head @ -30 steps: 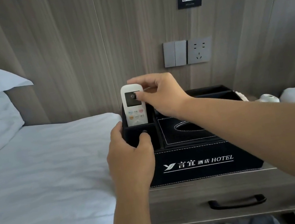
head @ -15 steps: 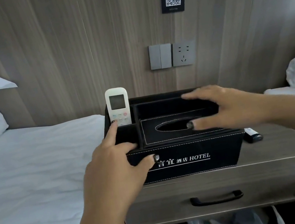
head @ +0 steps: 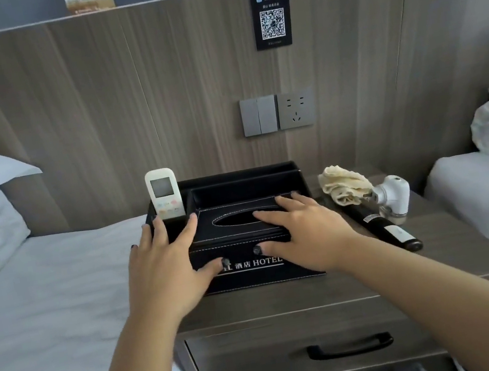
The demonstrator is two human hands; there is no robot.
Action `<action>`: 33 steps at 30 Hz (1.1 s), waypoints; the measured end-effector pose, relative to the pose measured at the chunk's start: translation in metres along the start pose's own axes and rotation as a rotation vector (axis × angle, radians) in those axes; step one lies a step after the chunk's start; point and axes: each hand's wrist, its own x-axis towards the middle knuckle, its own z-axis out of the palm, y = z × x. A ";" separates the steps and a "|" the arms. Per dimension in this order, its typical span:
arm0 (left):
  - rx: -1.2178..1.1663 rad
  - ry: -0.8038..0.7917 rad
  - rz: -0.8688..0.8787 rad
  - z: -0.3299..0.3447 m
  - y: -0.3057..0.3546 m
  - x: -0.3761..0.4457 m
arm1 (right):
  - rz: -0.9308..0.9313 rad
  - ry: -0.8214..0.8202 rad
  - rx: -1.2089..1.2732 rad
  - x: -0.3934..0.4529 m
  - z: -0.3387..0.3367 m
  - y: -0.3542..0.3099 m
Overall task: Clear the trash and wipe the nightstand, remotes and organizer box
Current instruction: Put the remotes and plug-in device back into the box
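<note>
A black organizer box (head: 238, 186) with a tissue slot stands on the wooden nightstand (head: 336, 287). A white remote (head: 164, 193) stands upright in its left compartment. My left hand (head: 165, 264) holds the box's front left corner, fingers on top and thumb on the front face. My right hand (head: 302, 234) holds the front right part the same way, fingers spread over the tissue lid. A black remote (head: 381, 226) lies on the nightstand to the right of the box. A crumpled cream cloth (head: 344, 184) sits behind it.
A white spray head (head: 393, 195) lies beside the cloth. Beds with white sheets (head: 45, 302) flank the nightstand on both sides. A drawer with a black handle (head: 350, 346) is below the top. Switches and a socket (head: 277, 112) sit on the wood wall panel.
My right hand left the white remote and came down on the box lid. My left hand shifted onto the box's front corner. The view pulled back and now takes in the cloth and black remote.
</note>
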 end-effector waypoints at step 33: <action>0.105 0.014 0.062 0.036 -0.008 0.061 | 0.427 0.078 0.322 0.171 0.007 0.128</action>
